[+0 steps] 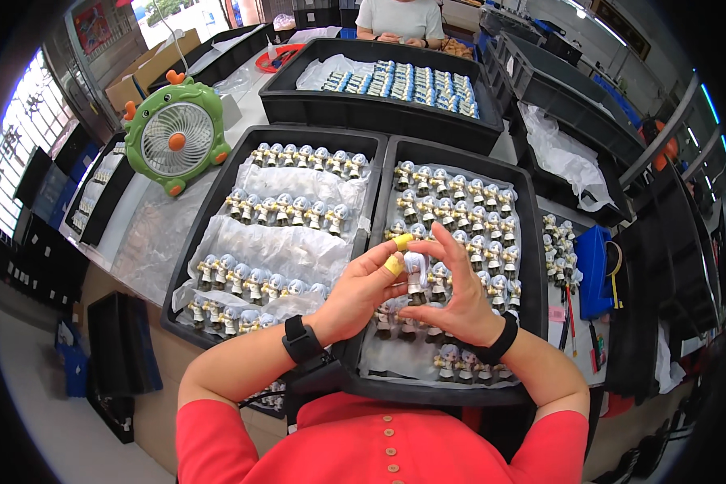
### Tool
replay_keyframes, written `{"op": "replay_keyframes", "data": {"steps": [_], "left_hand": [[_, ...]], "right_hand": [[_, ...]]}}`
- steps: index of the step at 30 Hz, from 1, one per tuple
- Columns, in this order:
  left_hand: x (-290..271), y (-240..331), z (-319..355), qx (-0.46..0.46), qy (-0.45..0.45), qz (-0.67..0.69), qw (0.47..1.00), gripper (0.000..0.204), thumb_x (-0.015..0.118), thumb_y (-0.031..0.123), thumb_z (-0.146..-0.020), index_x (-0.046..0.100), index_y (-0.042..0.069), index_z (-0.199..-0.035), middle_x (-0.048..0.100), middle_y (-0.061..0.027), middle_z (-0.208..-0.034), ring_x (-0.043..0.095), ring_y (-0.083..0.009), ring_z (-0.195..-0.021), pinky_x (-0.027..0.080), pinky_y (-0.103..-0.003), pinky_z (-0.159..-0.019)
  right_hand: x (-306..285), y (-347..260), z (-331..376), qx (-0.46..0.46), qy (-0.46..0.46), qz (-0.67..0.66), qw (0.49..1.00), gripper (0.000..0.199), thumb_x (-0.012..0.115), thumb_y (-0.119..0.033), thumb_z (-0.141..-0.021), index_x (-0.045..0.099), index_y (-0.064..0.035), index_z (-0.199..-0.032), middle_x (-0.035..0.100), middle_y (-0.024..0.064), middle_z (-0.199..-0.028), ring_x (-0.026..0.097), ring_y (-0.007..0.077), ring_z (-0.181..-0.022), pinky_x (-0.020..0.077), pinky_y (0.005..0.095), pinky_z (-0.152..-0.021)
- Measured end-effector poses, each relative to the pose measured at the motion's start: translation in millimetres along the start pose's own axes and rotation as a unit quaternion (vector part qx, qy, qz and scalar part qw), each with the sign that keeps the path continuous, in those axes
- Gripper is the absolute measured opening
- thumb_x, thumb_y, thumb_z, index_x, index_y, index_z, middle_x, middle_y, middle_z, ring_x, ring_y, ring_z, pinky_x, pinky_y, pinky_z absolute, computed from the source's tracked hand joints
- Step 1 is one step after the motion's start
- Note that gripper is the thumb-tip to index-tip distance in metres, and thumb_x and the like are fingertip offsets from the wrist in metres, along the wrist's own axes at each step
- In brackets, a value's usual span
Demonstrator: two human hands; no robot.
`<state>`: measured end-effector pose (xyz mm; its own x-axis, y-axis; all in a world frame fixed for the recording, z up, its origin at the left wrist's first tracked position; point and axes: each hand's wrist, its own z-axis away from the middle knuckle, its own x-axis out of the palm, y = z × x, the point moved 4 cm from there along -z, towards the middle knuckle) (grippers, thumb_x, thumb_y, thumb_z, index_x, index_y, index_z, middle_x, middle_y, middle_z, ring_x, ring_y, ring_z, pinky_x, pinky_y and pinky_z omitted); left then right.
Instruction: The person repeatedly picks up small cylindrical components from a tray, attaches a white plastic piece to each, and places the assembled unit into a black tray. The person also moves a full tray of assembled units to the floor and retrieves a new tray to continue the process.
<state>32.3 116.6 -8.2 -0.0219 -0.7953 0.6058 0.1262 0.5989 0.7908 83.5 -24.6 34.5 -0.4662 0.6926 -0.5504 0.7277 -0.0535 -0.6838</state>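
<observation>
A small figurine (415, 278) with pale hair, a white outfit and a dark base is held upright between my two hands. My left hand (361, 286), with yellow covers on two fingertips, pinches it from the left. My right hand (466, 302) curves around its other side, fingers by the head and thumb by the base. Below them lies the right black tray (534, 266), with rows of similar figurines on white sheeting. The left black tray (254, 137) beside it carries more rows, parted by crumpled white sheets.
A green animal-shaped fan (175, 139) stands at the left. Behind the trays, another black tray (315, 103) holds blue-and-white pieces, with a person (400, 20) beyond it. At right are loose figurines (558, 250), a blue bin (595, 270) and thin brushes or pens (571, 319).
</observation>
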Motion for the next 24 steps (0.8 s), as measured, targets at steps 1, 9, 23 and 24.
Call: {"op": "replay_keyframes", "data": {"steps": [1,9,23,24], "left_hand": [[0,0,0,0.001,-0.006,0.004,1.000,0.043,0.051,0.025,-0.097,0.041,0.009,-0.136,0.054,0.0004,-0.111,0.053,-0.0077,-0.095,0.047,-0.027,-0.087],[17,4,1,0.006,-0.122,-0.028,0.992,0.055,0.058,0.019,-0.092,0.031,0.011,-0.139,0.052,-0.0057,-0.121,0.056,-0.0170,-0.106,0.051,-0.032,-0.083],[17,10,1,-0.018,-0.136,0.050,0.989,0.061,0.045,0.007,-0.085,0.024,0.008,-0.142,0.049,-0.0136,-0.124,0.056,-0.0276,-0.110,0.052,-0.035,-0.082],[18,10,1,-0.023,-0.134,0.056,0.989,0.060,0.045,0.007,-0.085,0.024,0.007,-0.142,0.048,-0.0139,-0.124,0.056,-0.0279,-0.110,0.052,-0.035,-0.082]], "right_hand": [[0,0,0,-0.004,-0.001,0.005,1.000,0.105,0.085,-0.015,-0.060,0.022,-0.0092,-0.145,0.052,0.0099,-0.126,0.046,0.0261,-0.114,0.0352,0.0391,-0.100],[2,-3,-1,-0.041,0.001,0.045,0.998,0.106,0.085,-0.016,-0.059,0.023,-0.0081,-0.144,0.049,0.0106,-0.128,0.044,0.0287,-0.116,0.0383,0.0384,-0.098],[3,-1,1,0.007,-0.006,0.023,1.000,0.100,0.085,-0.021,-0.060,0.029,-0.0059,-0.141,0.056,0.0110,-0.120,0.042,0.0303,-0.116,0.0365,0.0401,-0.098],[3,-2,0,0.007,-0.007,0.020,1.000,0.099,0.085,-0.021,-0.060,0.029,-0.0057,-0.141,0.056,0.0112,-0.120,0.042,0.0302,-0.116,0.0370,0.0400,-0.098]]}}
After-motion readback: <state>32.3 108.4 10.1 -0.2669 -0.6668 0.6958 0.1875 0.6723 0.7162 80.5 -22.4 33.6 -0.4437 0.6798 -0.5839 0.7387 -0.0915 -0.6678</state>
